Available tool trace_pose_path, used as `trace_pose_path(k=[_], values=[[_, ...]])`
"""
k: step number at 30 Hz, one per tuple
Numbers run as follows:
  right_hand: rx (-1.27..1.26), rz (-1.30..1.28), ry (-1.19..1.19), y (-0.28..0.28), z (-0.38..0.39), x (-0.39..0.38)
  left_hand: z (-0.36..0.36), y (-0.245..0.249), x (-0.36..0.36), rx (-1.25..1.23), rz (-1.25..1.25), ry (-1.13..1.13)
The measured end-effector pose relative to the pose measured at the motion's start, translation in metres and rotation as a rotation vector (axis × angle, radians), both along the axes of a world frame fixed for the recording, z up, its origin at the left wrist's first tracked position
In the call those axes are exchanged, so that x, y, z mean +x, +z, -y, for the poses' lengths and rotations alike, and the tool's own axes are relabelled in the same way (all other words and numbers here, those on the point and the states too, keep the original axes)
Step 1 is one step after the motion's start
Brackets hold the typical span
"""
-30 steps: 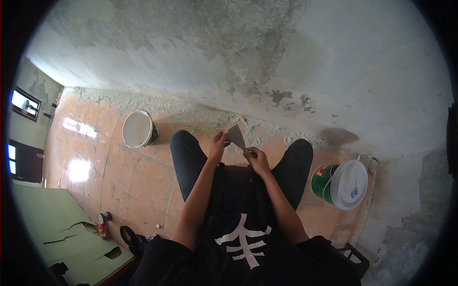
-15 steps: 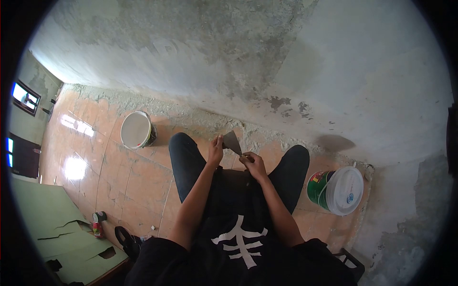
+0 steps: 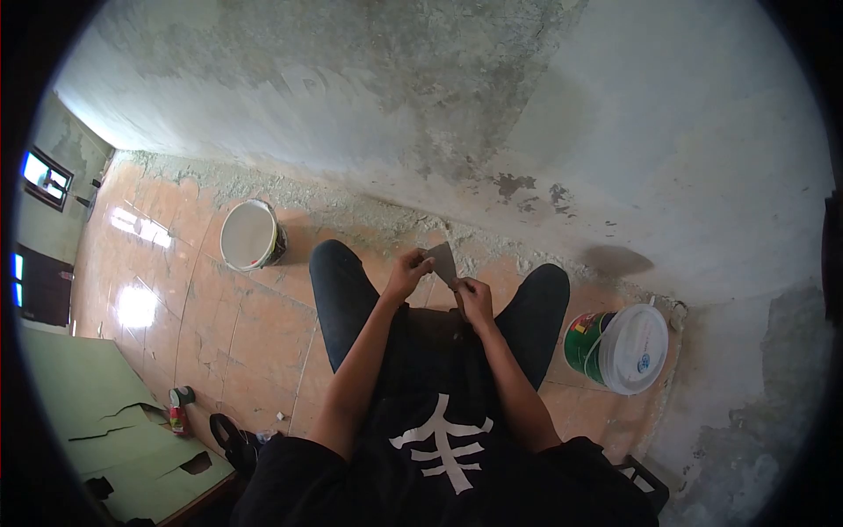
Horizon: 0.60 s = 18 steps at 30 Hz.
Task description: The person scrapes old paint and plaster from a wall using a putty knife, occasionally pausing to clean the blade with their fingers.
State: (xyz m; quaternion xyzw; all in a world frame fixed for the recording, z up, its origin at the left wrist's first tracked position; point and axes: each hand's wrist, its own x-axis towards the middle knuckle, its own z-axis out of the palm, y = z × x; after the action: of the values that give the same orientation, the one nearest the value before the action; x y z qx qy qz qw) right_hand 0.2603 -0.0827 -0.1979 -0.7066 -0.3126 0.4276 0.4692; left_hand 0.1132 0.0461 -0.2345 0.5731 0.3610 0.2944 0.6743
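Note:
Between my knees I hold a putty knife with a flat grey blade that widens toward the wall. My right hand is closed round its handle, just below the blade. The fingers of my left hand are pinched at the blade's left edge. Beyond both hands rises the patchy grey and white wall, with rough debris along its foot.
An open white bucket stands at the left on the tiled floor. A lidded green and white bucket is at the right. A cracked green panel, a red bottle and a black strap lie lower left.
The blade has shifted slightly right and turned more upright. My left hand has moved a little right along with it, and my right hand has tilted on the handle.

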Motion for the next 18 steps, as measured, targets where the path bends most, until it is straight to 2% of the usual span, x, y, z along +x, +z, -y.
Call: trace_pose_path(k=[2, 5, 7, 8, 10, 11, 13, 18], values=[[-0.059, 0.02, 0.012, 0.002, 0.0, 0.001, -0.001, -0.006, -0.002, 0.019, -0.013, -0.068], [0.035, 0.024, -0.021, 0.0, -0.001, -0.001, 0.0, 0.002, 0.0, 0.025, -0.041, -0.084], [0.128, 0.067, -0.079, -0.003, -0.002, -0.003, 0.008, 0.028, 0.006, -0.171, 0.084, 0.055], [0.127, 0.067, -0.077, -0.005, -0.003, -0.004, 0.008, 0.031, 0.006, -0.172, 0.085, 0.056], [0.218, 0.235, -0.124, -0.008, -0.003, -0.005, 0.009, 0.035, 0.007, -0.083, 0.187, 0.104], [0.215, 0.236, -0.125, -0.009, -0.001, -0.003, 0.009, 0.037, 0.007, -0.085, 0.187, 0.102], [0.146, 0.287, -0.117, -0.001, 0.0, -0.004, 0.01, 0.042, 0.003, 0.326, -0.103, 0.114], [0.146, 0.329, -0.09, -0.005, 0.0, -0.003, 0.015, 0.049, 0.005, 0.484, -0.208, 0.126]])
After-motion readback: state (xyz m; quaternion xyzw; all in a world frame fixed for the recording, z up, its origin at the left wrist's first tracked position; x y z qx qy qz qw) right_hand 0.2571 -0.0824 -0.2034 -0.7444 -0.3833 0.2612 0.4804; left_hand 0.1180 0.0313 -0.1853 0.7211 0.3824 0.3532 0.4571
